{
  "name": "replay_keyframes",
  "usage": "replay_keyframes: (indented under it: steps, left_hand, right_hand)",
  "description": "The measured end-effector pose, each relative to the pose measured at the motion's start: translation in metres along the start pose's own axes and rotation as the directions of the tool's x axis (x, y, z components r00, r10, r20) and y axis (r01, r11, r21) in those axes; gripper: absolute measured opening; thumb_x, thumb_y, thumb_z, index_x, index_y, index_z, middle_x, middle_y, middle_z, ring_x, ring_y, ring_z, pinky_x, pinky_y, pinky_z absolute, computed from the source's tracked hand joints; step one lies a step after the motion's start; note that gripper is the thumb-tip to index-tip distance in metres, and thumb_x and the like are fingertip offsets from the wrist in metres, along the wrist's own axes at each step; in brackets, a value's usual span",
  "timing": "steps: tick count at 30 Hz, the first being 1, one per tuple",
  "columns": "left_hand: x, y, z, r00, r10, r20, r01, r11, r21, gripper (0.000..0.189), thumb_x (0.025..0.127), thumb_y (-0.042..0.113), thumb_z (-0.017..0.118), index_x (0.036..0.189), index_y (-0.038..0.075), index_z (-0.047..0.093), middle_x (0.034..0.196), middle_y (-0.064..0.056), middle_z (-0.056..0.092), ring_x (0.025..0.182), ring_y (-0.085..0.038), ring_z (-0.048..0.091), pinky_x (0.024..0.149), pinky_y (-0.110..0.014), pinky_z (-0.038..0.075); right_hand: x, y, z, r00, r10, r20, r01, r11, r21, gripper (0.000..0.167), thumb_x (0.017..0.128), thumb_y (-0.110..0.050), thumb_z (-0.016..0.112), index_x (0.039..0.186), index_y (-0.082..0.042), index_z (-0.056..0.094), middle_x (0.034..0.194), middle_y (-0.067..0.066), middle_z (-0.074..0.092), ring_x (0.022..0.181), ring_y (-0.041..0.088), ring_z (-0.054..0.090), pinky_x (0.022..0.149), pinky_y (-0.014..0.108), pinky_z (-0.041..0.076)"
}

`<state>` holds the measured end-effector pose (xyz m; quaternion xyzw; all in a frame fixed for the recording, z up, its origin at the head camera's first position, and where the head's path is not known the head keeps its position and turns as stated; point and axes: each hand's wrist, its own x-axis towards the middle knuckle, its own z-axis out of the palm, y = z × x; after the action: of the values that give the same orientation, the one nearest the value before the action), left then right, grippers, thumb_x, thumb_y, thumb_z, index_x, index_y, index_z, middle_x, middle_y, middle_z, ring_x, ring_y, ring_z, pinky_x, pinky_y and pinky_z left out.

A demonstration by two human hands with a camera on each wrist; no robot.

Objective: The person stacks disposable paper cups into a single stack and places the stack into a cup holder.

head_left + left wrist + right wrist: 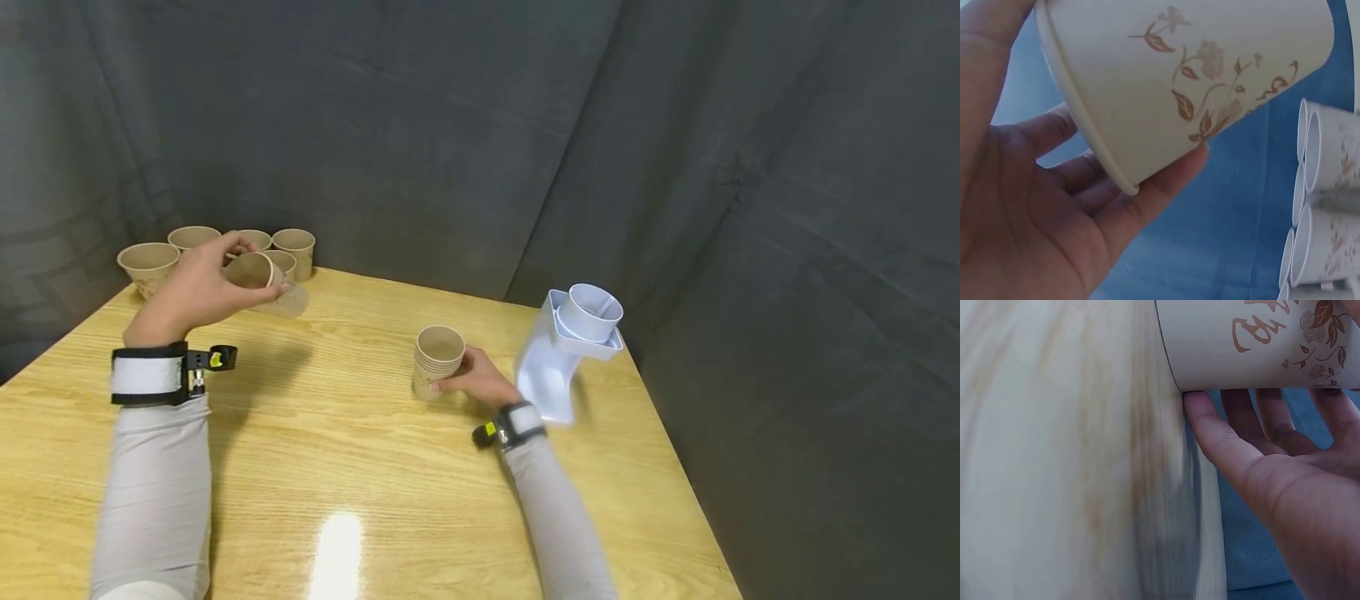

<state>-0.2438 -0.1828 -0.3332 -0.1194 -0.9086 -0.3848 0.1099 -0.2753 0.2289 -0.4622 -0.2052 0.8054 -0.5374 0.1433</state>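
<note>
A paper cup [247,271] tilts in the air at the left, its mouth toward the person. My left hand [193,290] holds it with thumb and fingers around the rim end. Brown flower print shows on this cup [1166,81] in the left wrist view. Nearer the middle, a nested stack of paper cups [429,375] stands upright on the table. My right hand [482,379] grips the stack low on its right side. In the right wrist view, the thumb lies against the printed cup [1241,353] close to the tabletop.
Several paper cups [295,250] stand at the table's back left corner, just behind the left hand. A white plastic holder [547,367] with a round ring on top stands right of the stack. Dark curtains border the wooden table [337,433] at the back and right.
</note>
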Motion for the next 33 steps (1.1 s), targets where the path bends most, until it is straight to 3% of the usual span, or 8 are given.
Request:
replay_keyframes:
  steps: [4, 10, 15, 22, 29, 33]
  left_hand:
    - [0.004, 0.010, 0.010, 0.998, 0.065, -0.014, -0.065, 0.998, -0.015, 0.061, 0.077, 0.037, 0.080, 0.119, 0.005, 0.048, 0.120, -0.018, 0.052, 0.112, -0.039, 0.047, 0.086, -0.053, 0.038]
    - [0.010, 0.023, 0.026, 0.991, 0.136, 0.018, -0.134, 0.988, -0.073, 0.059, 0.076, 0.028, 0.082, 0.121, 0.006, 0.051, 0.119, -0.016, 0.056, 0.112, -0.037, 0.050, 0.089, -0.053, 0.040]
    - [0.016, 0.033, 0.042, 0.975, 0.223, 0.005, -0.222, 0.970, -0.101, 0.055, 0.073, 0.022, 0.085, 0.117, 0.008, 0.055, 0.116, -0.012, 0.059, 0.111, -0.033, 0.055, 0.092, -0.053, 0.043]
    - [0.023, 0.050, 0.067, 0.939, 0.342, -0.029, -0.341, 0.924, -0.172, 0.054, 0.072, 0.013, 0.085, 0.117, 0.009, 0.055, 0.113, -0.008, 0.060, 0.101, -0.025, 0.058, 0.093, -0.050, 0.046]
    - [0.032, 0.063, 0.097, 0.880, 0.472, -0.063, -0.474, 0.856, -0.206, 0.053, 0.073, 0.015, 0.084, 0.118, 0.011, 0.057, 0.114, -0.003, 0.063, 0.098, -0.020, 0.060, 0.092, -0.046, 0.049]
    - [0.035, 0.067, 0.111, 0.863, 0.502, -0.057, -0.501, 0.836, -0.224, 0.054, 0.073, 0.017, 0.084, 0.119, 0.013, 0.057, 0.112, -0.001, 0.063, 0.096, -0.017, 0.060, 0.088, -0.041, 0.048]
  right_hand:
    - [0.000, 0.001, 0.000, 1.000, 0.004, -0.001, -0.004, 1.000, 0.004, 0.060, 0.073, -0.012, 0.082, 0.127, -0.014, 0.057, 0.123, 0.007, 0.065, 0.112, 0.020, 0.063, 0.101, 0.037, 0.047]
    - [0.001, 0.002, -0.001, 1.000, -0.004, 0.004, 0.004, 1.000, 0.004, 0.060, 0.073, -0.011, 0.082, 0.127, -0.013, 0.057, 0.123, 0.007, 0.065, 0.111, 0.020, 0.063, 0.100, 0.036, 0.048]
    - [0.001, 0.001, -0.001, 1.000, 0.005, 0.011, -0.005, 1.000, 0.003, 0.062, 0.074, -0.009, 0.082, 0.130, -0.011, 0.055, 0.126, 0.009, 0.064, 0.113, 0.020, 0.062, 0.101, 0.035, 0.047]
    - [-0.001, 0.001, -0.002, 1.000, 0.025, 0.011, -0.025, 1.000, 0.011, 0.064, 0.075, -0.009, 0.081, 0.132, -0.011, 0.054, 0.129, 0.010, 0.062, 0.115, 0.022, 0.061, 0.102, 0.037, 0.046]
    - [-0.001, 0.004, -0.003, 1.000, 0.004, 0.004, -0.004, 1.000, 0.024, 0.061, 0.074, -0.012, 0.082, 0.129, -0.012, 0.056, 0.124, 0.008, 0.065, 0.112, 0.021, 0.063, 0.100, 0.036, 0.048]
    - [-0.001, 0.004, -0.004, 1.000, -0.012, -0.001, 0.012, 1.000, 0.005, 0.060, 0.074, -0.013, 0.083, 0.128, -0.011, 0.057, 0.123, 0.009, 0.065, 0.111, 0.021, 0.064, 0.099, 0.036, 0.049]
